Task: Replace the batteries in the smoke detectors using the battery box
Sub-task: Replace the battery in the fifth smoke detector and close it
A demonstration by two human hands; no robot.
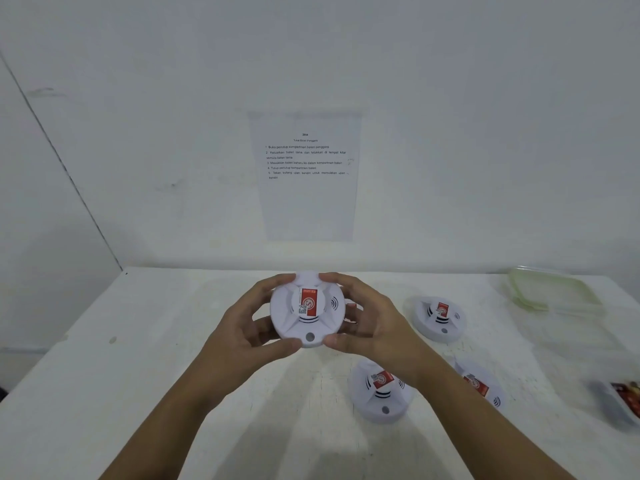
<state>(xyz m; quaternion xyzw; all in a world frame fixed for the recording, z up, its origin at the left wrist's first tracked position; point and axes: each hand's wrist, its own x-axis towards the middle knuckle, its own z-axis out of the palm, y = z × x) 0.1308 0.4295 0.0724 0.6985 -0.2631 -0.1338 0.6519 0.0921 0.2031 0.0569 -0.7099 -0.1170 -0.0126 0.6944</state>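
Held up above the white table [156, 358]: one smoke detector [306, 311], red label facing the camera. Gripped at its rim by left hand [242, 330] and right hand [374, 323], fingers of both curled round the edge. Lying on the table rightward: far detector [438, 318], near detector [381, 393], side detector [479, 386]. At the right edge, blurred, battery box [620, 403], contents unclear.
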